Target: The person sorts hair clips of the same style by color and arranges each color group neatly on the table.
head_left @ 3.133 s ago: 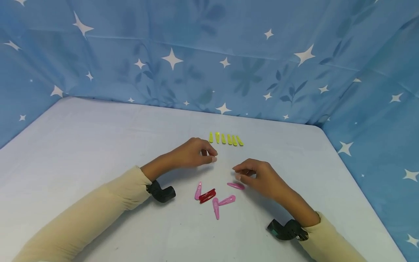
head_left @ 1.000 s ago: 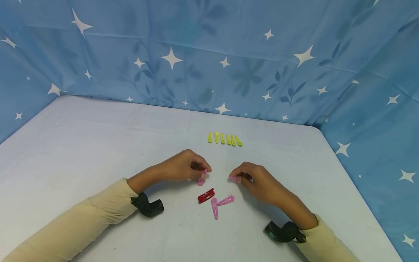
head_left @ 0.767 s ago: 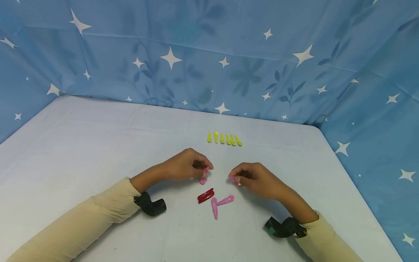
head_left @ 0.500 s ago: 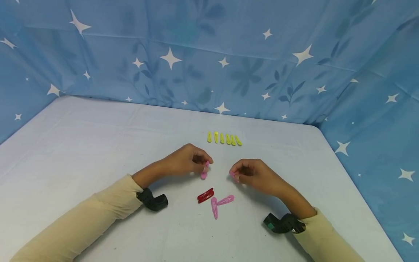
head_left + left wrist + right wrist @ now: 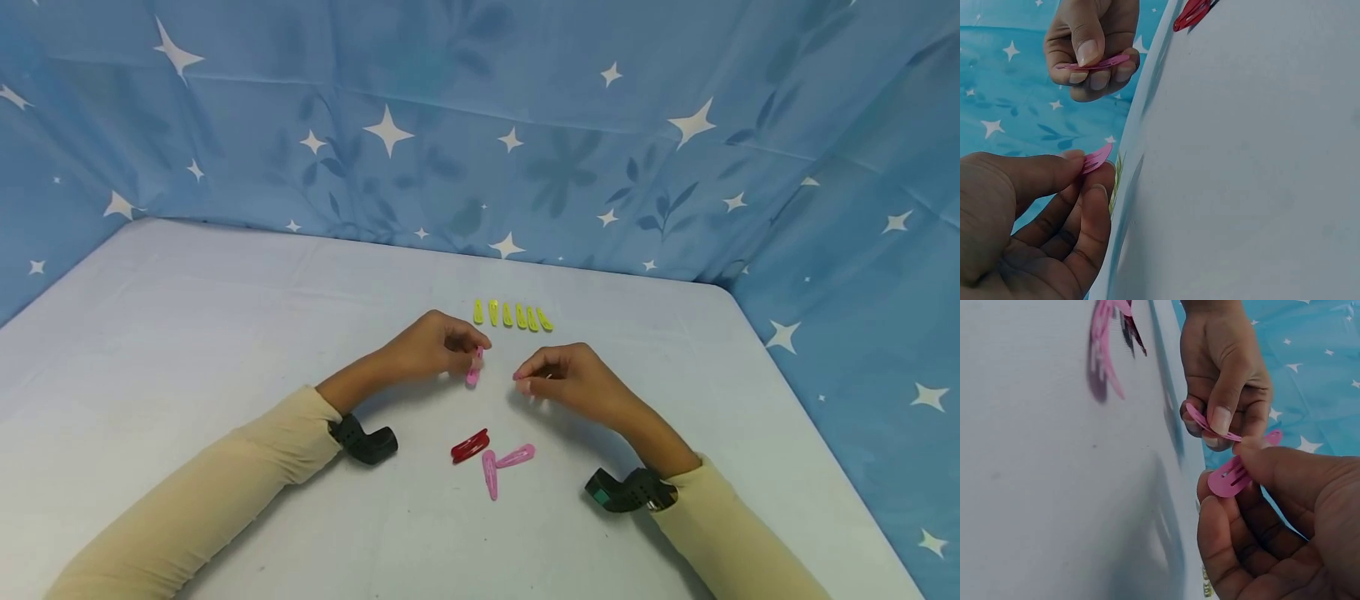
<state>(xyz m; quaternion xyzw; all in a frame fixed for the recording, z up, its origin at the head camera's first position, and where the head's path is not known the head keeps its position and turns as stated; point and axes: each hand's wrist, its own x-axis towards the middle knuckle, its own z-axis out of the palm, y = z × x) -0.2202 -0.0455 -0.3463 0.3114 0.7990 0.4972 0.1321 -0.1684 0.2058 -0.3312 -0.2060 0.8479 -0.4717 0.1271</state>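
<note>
My left hand [image 5: 431, 348] pinches a pink snap hair clip [image 5: 473, 371] between thumb and fingers, just above the table. Opposite it, my right hand [image 5: 577, 383] pinches a second pink hair clip, shown best in the right wrist view as a pink clip [image 5: 1230, 478] with slots. Below the hands on the cloth lie two more pink hair clips, one upright [image 5: 490, 475] and one slanted [image 5: 516, 456]. Beside them rest red hair clips [image 5: 470, 447], close together. A row of several yellow hair clips [image 5: 507, 314] lies beyond both hands.
A white cloth covers the table [image 5: 247, 325]. Blue curtain [image 5: 450, 125] with white stars hangs behind and at the sides. Each wrist wears a black camera mount, such as the left one [image 5: 363, 442].
Both hands were without clips at first, then each picked up a pink hair clip from the table. Since then both have moved away from the body, toward the yellow row, holding the clips.
</note>
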